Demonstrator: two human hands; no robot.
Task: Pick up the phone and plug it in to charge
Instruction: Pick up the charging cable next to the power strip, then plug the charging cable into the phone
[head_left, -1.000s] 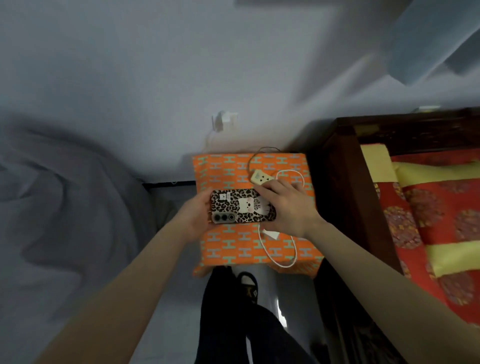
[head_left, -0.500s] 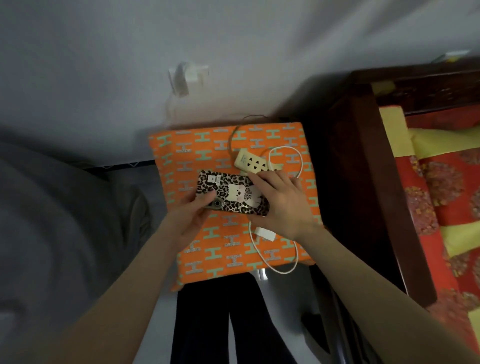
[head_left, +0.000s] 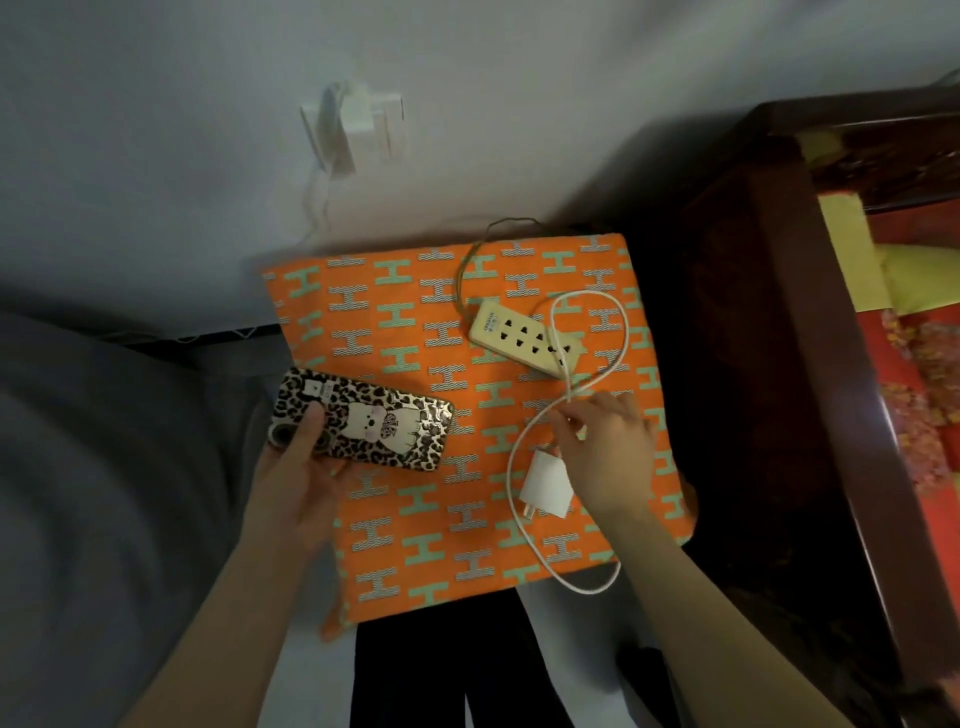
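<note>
The phone, back up in its leopard case, is now being held by the left hand alone: fingers underneath, thumb pressed over the camera end. It is being carried at the left edge of the orange cloth, half off it, and is judged to be lifted clear rather than resting. Half a second ago both hands were being kept on it over the middle of the cloth; since then the right hand is being taken off the phone and moved right.

The right hand is now being closed in a pinch on the white cable, thumb and forefinger nipped together where the loop crosses itself, just above the white charger. Whether the free plug end is inside the pinch cannot be told; it is being hidden by the fingers.

The charger is lying loose on the cloth, prongs out, not seated in the power strip, which is lying apart from it further back.

Judgement: pick-up is done; the work is being shifted to the cable. Two joins are still outstanding, cable into phone and charger into strip.
</note>
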